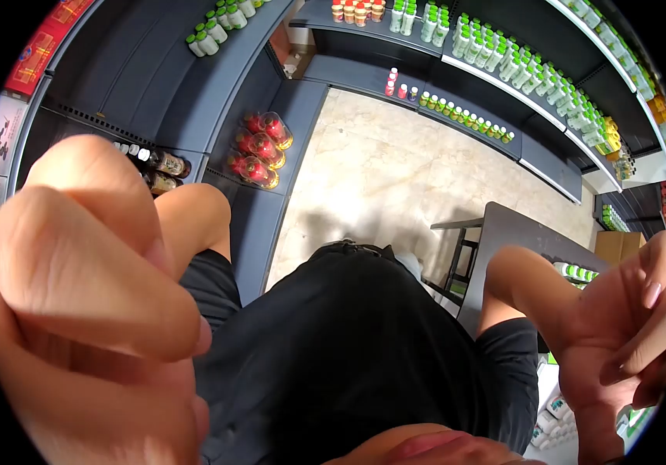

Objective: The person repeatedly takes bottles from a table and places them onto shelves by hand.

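Note:
My left hand (93, 302) is raised very close to the camera at the left. Its fingers are curled and pressed together, and no object shows in it. On the right, my right hand (620, 325) is held up with its palm partly visible. Its fingers are bent but apart, with nothing between them. The black shirt (348, 349) on my body lies between the two hands, and neither hand touches a shelf or any goods.
Dark shelves with green-capped bottles (496, 58) run along the back and right. Red-filled clear packs (259, 151) sit on the left shelf, near dark bottles (169, 163). A dark table (515, 232) stands at right, by a cardboard box (618, 246). Pale floor (379, 163) shows between.

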Demonstrator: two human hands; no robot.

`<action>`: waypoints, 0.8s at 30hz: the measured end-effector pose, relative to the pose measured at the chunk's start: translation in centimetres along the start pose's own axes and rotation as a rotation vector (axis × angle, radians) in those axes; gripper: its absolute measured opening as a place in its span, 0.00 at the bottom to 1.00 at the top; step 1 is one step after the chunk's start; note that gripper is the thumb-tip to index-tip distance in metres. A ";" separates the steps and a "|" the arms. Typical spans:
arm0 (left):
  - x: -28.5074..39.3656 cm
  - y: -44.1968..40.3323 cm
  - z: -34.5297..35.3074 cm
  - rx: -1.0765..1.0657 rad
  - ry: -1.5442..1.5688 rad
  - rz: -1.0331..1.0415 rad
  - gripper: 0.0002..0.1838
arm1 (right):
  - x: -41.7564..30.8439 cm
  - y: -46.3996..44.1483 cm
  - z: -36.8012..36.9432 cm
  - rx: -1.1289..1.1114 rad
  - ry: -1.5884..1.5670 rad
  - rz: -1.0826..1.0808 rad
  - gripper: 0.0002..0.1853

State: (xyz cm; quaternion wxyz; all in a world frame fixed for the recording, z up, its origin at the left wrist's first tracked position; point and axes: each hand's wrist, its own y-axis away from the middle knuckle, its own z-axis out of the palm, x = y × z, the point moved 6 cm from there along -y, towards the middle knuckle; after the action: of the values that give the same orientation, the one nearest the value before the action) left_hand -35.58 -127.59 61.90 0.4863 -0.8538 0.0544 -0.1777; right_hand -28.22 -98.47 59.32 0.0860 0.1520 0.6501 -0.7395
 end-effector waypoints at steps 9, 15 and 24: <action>2.2 2.1 -3.1 0.059 0.010 0.106 0.17 | -1.6 -1.6 0.5 -0.045 0.009 -0.034 0.07; 7.8 0.8 -6.1 -0.256 0.300 0.555 0.14 | -8.1 -4.7 -0.2 -0.181 0.014 -0.274 0.11; 10.5 0.7 -2.6 0.065 -0.456 0.662 0.15 | -14.7 -0.5 2.5 -0.506 0.624 -0.796 0.19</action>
State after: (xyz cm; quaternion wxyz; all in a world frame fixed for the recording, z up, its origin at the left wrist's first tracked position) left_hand -26.64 -132.89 65.13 0.5435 -0.7919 0.2115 0.1811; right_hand -14.86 -101.91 65.04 -0.3618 0.0812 0.8090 -0.4561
